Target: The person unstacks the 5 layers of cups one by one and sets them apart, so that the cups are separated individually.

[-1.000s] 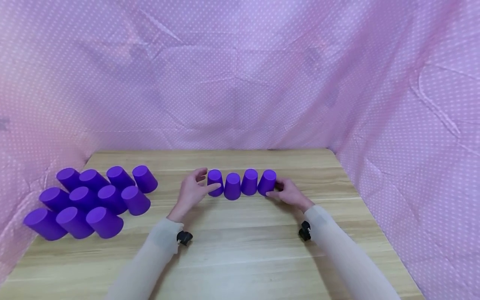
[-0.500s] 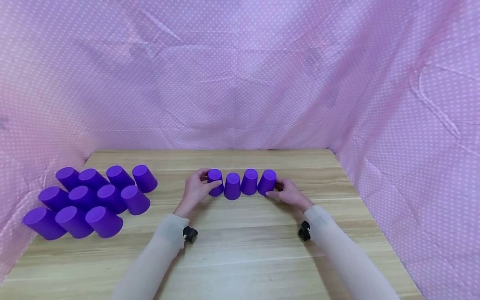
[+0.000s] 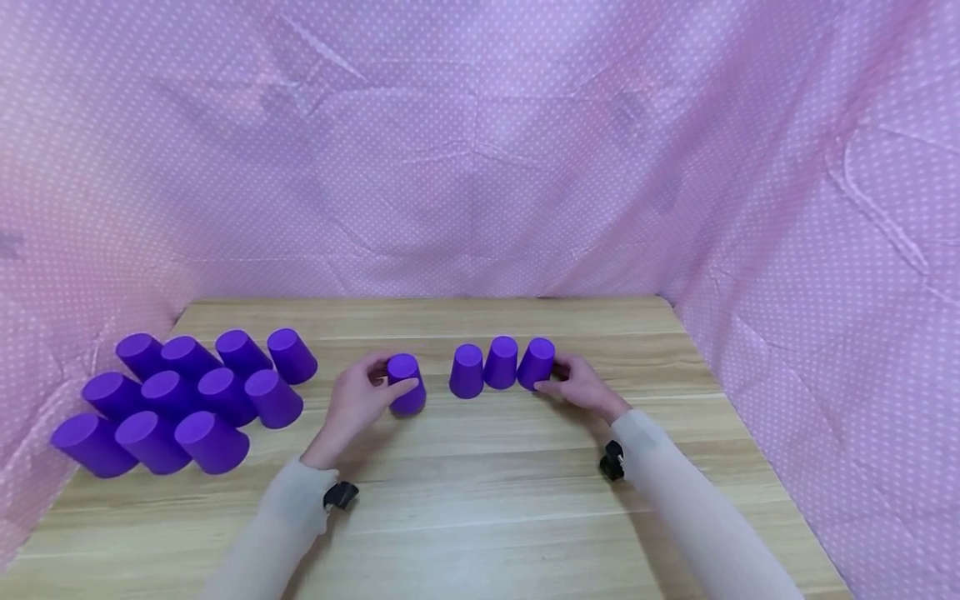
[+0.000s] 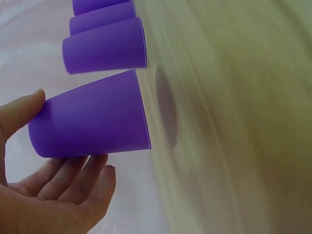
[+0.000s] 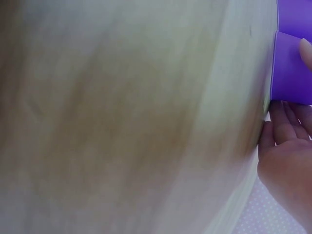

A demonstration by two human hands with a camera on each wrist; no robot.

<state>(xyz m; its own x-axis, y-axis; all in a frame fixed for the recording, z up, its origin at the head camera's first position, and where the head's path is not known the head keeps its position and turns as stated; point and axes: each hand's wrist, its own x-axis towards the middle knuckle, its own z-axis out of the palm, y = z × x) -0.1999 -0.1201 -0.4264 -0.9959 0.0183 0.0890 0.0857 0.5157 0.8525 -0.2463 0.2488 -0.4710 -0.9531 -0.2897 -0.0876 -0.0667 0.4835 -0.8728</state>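
Note:
Upside-down purple plastic cups stand on a wooden table. My left hand (image 3: 362,398) grips one purple cup (image 4: 92,117), thumb on one side and fingers on the other. In the left wrist view this cup's rim hangs a little above the tabletop, its shadow beside it. To its right, three more cups stand in a short row: a left one (image 3: 467,372), a middle one (image 3: 502,363) and a right one (image 3: 537,363). My right hand (image 3: 582,387) holds the right one between thumb and fingers; the right wrist view cuts off part of this grip.
Several more upside-down purple cups (image 3: 171,395) stand close together in three rows on the table's left side. The wooden table (image 3: 480,517) ends at a pink dotted cloth (image 3: 465,167) hanging behind and at both sides.
My left hand closed round the leftmost cup of the row and carried it left and nearer to me, leaving a gap. The right hand kept its place.

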